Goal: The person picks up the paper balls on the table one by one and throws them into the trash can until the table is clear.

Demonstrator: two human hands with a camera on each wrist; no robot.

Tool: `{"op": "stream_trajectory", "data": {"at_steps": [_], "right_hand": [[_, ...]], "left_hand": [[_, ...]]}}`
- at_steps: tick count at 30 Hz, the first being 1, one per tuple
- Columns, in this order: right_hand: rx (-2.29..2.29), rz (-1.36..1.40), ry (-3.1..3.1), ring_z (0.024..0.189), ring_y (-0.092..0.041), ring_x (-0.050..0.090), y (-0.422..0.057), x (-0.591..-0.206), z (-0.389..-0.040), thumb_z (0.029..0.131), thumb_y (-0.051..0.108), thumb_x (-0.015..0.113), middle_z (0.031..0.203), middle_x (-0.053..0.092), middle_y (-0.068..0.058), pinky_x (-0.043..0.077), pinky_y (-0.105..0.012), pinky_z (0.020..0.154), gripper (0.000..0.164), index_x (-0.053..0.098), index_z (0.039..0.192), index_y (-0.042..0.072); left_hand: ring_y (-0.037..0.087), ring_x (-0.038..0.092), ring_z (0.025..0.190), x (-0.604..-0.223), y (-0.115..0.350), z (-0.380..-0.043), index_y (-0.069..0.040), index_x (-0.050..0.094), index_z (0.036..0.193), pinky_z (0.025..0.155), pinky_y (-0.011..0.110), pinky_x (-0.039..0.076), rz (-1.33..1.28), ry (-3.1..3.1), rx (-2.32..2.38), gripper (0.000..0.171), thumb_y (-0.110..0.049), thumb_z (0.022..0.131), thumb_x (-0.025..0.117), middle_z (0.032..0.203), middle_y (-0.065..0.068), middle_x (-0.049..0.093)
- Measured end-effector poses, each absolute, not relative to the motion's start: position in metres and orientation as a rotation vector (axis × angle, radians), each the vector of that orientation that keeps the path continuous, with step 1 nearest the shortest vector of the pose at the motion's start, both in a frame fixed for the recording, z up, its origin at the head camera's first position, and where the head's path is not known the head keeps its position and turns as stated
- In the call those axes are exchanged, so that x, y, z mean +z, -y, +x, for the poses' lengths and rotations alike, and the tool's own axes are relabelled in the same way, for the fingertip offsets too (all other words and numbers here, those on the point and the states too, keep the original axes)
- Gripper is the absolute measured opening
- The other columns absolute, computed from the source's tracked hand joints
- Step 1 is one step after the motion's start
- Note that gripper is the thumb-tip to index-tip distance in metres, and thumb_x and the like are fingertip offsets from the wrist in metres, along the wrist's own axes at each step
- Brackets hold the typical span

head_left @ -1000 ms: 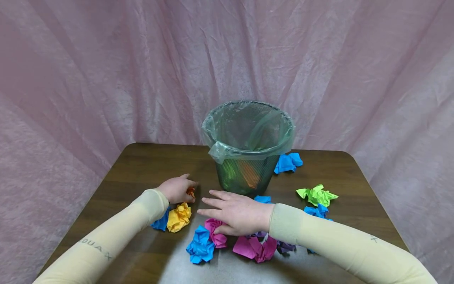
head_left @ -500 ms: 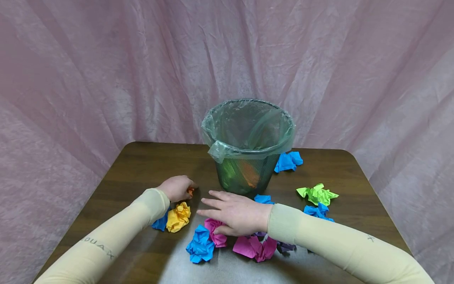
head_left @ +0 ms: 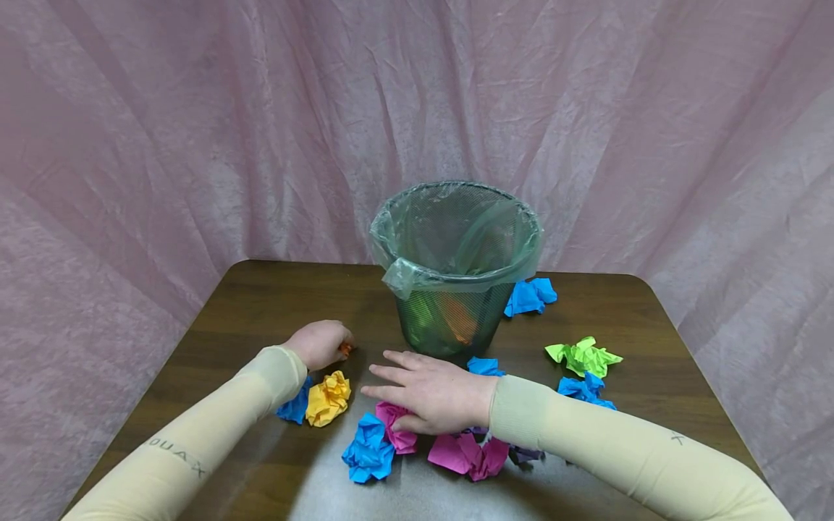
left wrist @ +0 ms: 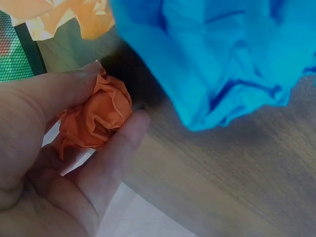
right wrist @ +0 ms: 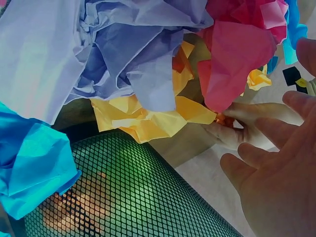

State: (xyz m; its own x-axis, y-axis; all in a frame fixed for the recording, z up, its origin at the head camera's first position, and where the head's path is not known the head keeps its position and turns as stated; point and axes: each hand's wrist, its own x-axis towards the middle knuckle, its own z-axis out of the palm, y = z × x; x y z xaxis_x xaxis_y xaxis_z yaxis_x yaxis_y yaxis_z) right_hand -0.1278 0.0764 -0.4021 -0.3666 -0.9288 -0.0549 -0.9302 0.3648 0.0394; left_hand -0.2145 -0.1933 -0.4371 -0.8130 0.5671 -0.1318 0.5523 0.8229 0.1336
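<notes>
My left hand [head_left: 317,344] pinches a small crumpled ball of orange paper [left wrist: 96,113] between thumb and fingers, left of the mesh wastebasket [head_left: 420,318]. Beside its wrist lie a crumpled yellow paper [head_left: 329,399] and a blue paper [head_left: 296,404], partly behind the cuff. My right hand [head_left: 433,391] stretches palm down in front of the basket with its fingers spread and grips nothing. Its thumb overlaps a pink crumpled paper [head_left: 394,427] in the head view. Under its palm and wrist, purple [right wrist: 138,64] and yellow papers [right wrist: 138,118] show in the right wrist view.
A clear plastic liner [head_left: 449,271] hangs over the basket's rim; green and orange paper shows through the mesh. A blue crumpled paper [head_left: 368,450] and another pink one [head_left: 470,459] lie in front. Right of the basket are lime-green paper [head_left: 584,357] and blue paper [head_left: 531,297].
My left hand's fingers, more outstretched a second ago, have drawn in around the orange paper, and the hand has shifted slightly left with it. The right hand stays almost still.
</notes>
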Motion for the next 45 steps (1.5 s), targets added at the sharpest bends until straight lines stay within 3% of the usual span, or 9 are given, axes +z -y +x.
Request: {"op": "stream_trajectory", "data": {"at_steps": [32, 45], "right_hand": [[0.070, -1.810, -2.610, 0.153, -0.035, 0.023, -0.069, -0.377, -0.129, 0.102, 0.054, 0.056, 0.166, 0.030, -0.008, 0.023, -0.041, 0.122, 0.069, 0.036, 0.161, 0.024], [0.120, -1.893, -2.632, 0.155, -0.035, 0.016, -0.063, -0.348, -0.124, 0.102, 0.056, 0.053, 0.167, 0.026, -0.009, 0.012, -0.040, 0.124, 0.072, 0.032, 0.163, 0.025]], "left_hand": [[0.023, 0.068, 0.089, -0.400, 0.216, -0.210, -0.004, 0.079, 0.106, 0.087, 0.044, 0.058, 0.952, -2.894, 0.186, 0.018, -0.004, 0.088, 0.080, 0.096, 0.005, 0.071], [0.021, 0.068, 0.089, -0.365, 0.229, -0.214, -0.003, 0.076, 0.118, 0.081, 0.041, 0.058, 0.972, -2.976, 0.281, 0.029, 0.003, 0.089, 0.075, 0.102, 0.005, 0.069]]}}
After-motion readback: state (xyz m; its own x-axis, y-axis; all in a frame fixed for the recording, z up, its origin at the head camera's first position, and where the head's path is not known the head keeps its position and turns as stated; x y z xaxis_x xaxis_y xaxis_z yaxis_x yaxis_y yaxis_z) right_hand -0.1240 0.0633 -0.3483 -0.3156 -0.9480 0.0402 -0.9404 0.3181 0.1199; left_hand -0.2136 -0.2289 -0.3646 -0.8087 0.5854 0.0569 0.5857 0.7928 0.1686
